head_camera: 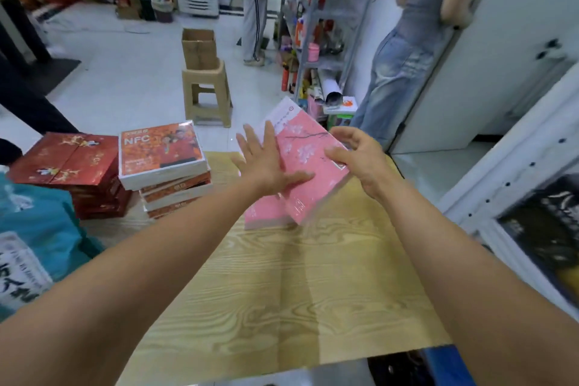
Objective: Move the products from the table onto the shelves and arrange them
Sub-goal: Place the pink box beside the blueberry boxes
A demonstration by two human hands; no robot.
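Pink box (313,194) with a blossom print sat at the table's (313,291) far end, tilted, its far corner raised past the table's far edge. Left hand (266,163) lay flat on its top face, fingers straight and spread, gripping nothing. Right hand (360,157) was at the box's right edge, fingers curled round it, thumb on the top face. Motion blur; depth of grip unclear. Second pink box (263,216) lay flat on the table, partly under the first.

Table top: pale wood grain. On its far-left part, a stack of orange-and-white NFC boxes (161,150); left of those, stacked dark red boxes (69,160). Teal bag (37,222) at the table's left side.

Beyond the table's far edge, white tiled floor, with a beige plastic stool (208,94) carrying an open cardboard box (199,47). Further back, a metal shelf unit (316,16) stocked with goods; one person in striped trousers (253,25) stood at it, another person in jeans (398,72) stood nearer. White perforated shelving (517,182) ran along the table's right side.
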